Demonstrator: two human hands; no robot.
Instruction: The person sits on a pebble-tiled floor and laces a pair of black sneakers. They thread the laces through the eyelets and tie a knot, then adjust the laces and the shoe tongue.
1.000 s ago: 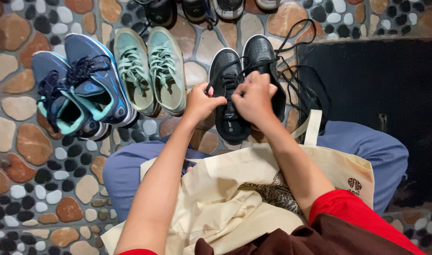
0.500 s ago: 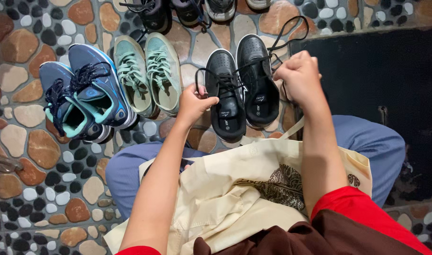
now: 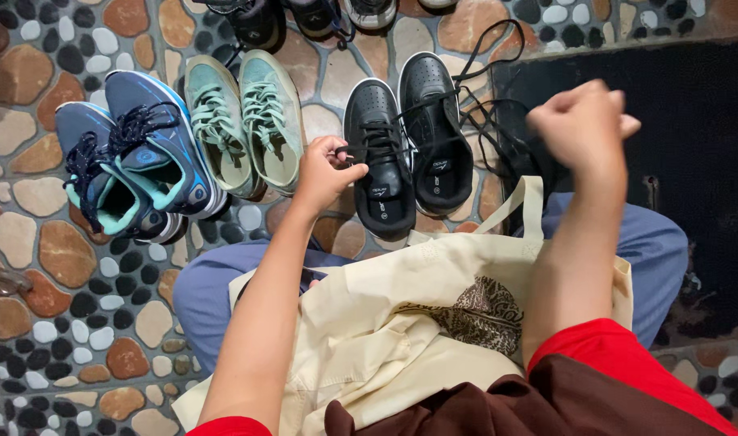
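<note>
A pair of black sneakers (image 3: 405,145) stands on the pebble floor in front of my knees. Their long black laces (image 3: 498,129) are loose and trail off to the right. My left hand (image 3: 324,171) pinches a lace end at the left edge of the left black shoe. My right hand (image 3: 585,121) is raised to the right over the dark mat as a closed fist, blurred. A lace stretches from the shoes toward it.
Mint green sneakers (image 3: 241,121) and blue sneakers (image 3: 139,153) stand left of the black pair. More dark shoes (image 3: 304,18) line the top edge. A cream tote bag (image 3: 385,323) lies on my lap. A black mat (image 3: 684,161) covers the floor at right.
My right hand has swung from over the black shoes up and to the right, drawing a lace out. My left hand has stayed at the left shoe's edge.
</note>
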